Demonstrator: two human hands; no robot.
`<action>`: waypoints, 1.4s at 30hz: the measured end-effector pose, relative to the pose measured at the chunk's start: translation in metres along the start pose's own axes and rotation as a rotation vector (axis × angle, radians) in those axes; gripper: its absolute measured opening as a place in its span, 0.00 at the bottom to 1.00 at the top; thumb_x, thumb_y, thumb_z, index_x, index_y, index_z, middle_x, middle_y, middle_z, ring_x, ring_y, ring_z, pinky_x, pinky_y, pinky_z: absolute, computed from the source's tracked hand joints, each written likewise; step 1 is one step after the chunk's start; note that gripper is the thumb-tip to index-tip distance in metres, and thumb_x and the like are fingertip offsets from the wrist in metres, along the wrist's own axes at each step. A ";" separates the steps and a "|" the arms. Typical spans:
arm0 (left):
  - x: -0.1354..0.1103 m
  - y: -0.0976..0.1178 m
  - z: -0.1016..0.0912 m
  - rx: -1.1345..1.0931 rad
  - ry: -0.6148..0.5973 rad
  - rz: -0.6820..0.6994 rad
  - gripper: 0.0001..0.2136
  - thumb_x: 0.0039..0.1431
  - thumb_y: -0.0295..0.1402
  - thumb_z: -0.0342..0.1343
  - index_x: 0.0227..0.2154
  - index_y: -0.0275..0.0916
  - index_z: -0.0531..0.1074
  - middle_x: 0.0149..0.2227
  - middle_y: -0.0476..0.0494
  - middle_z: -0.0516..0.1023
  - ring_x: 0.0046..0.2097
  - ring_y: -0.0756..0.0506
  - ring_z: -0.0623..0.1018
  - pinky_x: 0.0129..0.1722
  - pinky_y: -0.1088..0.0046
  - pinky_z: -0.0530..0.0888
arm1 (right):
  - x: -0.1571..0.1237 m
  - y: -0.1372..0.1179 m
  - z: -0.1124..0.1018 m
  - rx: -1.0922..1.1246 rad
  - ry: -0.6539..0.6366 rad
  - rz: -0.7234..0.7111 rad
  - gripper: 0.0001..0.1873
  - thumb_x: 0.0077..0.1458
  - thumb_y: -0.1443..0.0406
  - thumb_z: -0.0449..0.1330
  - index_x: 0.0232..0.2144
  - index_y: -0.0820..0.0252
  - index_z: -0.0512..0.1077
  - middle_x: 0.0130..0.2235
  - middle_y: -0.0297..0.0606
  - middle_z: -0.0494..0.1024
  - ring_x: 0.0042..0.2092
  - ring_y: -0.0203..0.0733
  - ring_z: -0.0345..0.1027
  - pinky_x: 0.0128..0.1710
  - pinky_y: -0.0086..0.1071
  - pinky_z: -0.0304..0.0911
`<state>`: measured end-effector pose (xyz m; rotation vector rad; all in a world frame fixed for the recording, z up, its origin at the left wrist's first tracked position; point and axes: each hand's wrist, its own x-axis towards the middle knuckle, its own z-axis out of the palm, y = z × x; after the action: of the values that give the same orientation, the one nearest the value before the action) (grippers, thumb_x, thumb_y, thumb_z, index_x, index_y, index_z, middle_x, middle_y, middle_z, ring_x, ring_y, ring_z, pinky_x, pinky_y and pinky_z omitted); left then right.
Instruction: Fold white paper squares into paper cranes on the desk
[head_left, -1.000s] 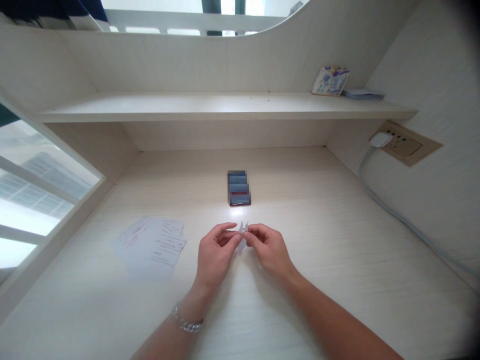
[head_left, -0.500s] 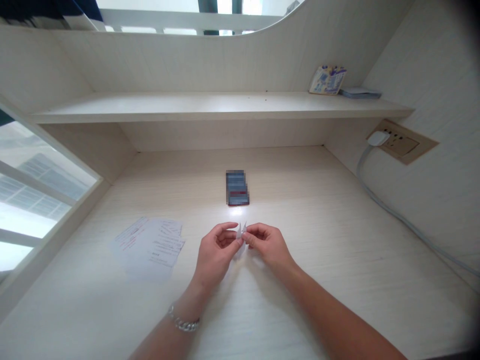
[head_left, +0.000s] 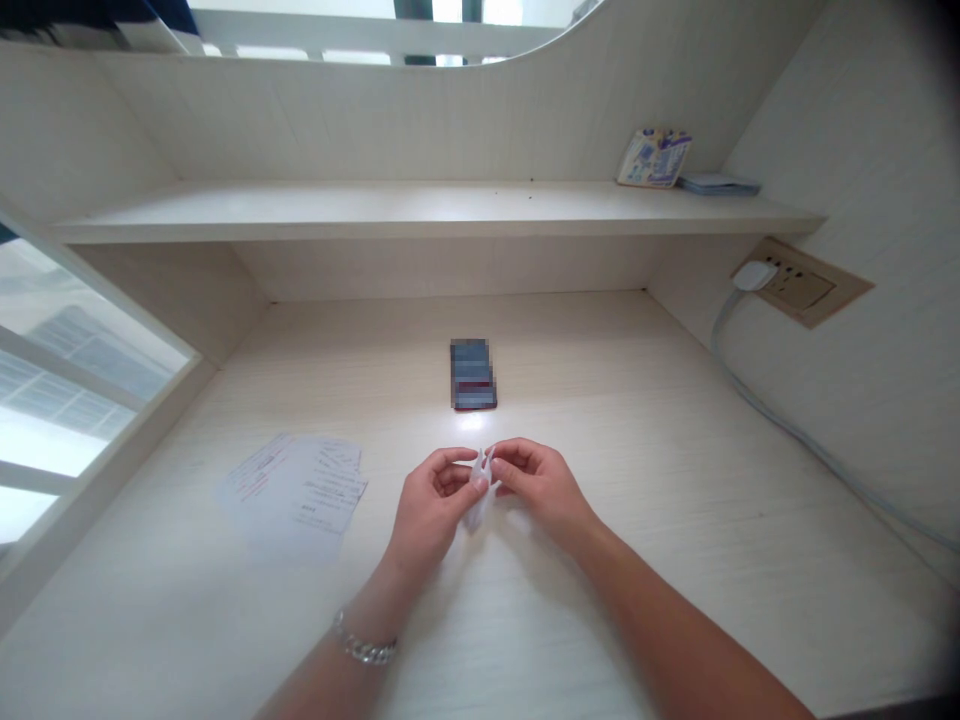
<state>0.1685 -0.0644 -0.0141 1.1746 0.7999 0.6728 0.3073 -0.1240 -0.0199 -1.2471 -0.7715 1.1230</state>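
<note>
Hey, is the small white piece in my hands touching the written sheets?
No, the small white piece is between your left hand and right hand, with bare desk separating it from the written sheets.

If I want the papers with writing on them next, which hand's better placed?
Probably your left hand: the papers lie on its side, while your right hand would have to reach across. Both hands are at the white paper piece, though.

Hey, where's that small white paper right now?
In the head view, the small white paper is just below centre, between the left hand and right hand.
</note>
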 end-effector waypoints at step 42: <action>-0.003 0.007 -0.006 0.076 -0.179 -0.117 0.16 0.42 0.27 0.64 0.35 0.35 0.67 0.24 0.46 0.77 0.24 0.52 0.72 0.24 0.78 0.67 | -0.002 -0.017 -0.029 -0.019 -0.223 0.091 0.07 0.40 0.66 0.66 0.26 0.64 0.77 0.23 0.38 0.77 0.28 0.38 0.72 0.32 0.34 0.68</action>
<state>0.1614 -0.0618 -0.0084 1.2282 0.7411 0.4370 0.3376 -0.1344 -0.0093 -1.1952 -0.9004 1.3477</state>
